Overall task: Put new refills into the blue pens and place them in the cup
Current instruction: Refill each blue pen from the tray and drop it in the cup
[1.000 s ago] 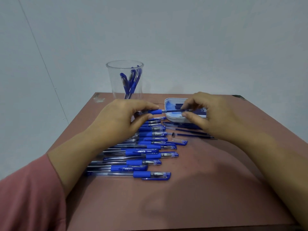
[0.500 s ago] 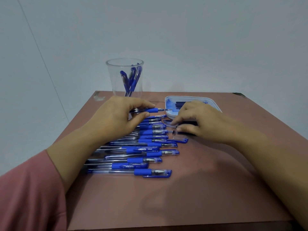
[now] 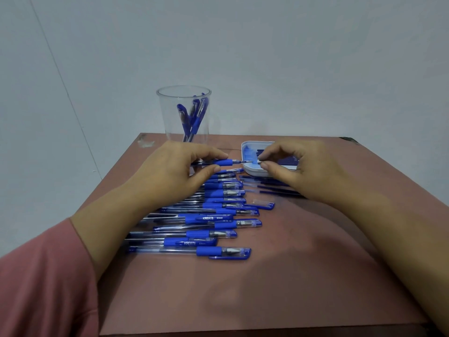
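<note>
My left hand [image 3: 175, 173] pinches the pen [image 3: 222, 162] by its blue grip, near the cup [image 3: 170, 113]; my right hand [image 3: 298, 171] nips a small piece [image 3: 260, 162] at its exposed tip. I judge both need lining up squarely, then a gentle twist

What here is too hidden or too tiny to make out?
All in the head view:
- The small part pinched by the right hand: tiny, covered by fingertips.
- The refill tray: mostly behind that hand, contents uncountable.
- The pen in the left hand: barrel hidden under the palm.
- Pens in the clear cup: overlapping, number unclear.
</note>
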`<state>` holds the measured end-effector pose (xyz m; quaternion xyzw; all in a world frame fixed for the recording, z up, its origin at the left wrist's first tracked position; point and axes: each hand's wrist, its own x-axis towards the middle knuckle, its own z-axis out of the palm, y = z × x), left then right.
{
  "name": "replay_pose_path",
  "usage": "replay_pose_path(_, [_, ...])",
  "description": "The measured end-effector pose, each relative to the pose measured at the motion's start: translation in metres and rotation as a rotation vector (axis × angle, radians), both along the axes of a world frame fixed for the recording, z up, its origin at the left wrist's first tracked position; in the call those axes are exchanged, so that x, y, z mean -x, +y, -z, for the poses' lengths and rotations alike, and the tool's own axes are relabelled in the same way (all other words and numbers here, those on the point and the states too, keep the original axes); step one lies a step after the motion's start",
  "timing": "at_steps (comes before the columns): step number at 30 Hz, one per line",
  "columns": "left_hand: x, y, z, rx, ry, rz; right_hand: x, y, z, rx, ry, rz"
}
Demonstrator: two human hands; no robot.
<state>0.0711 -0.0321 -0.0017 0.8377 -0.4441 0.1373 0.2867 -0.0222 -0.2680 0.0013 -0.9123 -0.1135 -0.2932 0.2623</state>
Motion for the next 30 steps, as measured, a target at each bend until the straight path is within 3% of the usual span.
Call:
replay_pose_path(14, [0.008, -0.004, 0.002, 0.056, 0.001, 0.078, -0.001, 0.015, 0.005, -0.035, -0.069, -0.105])
replay_pose_path(30, [0.011, -0.005, 0.000, 0.069, -0.038, 0.089, -0.010, 0.010, 0.009, 0.214, -0.141, -0.084])
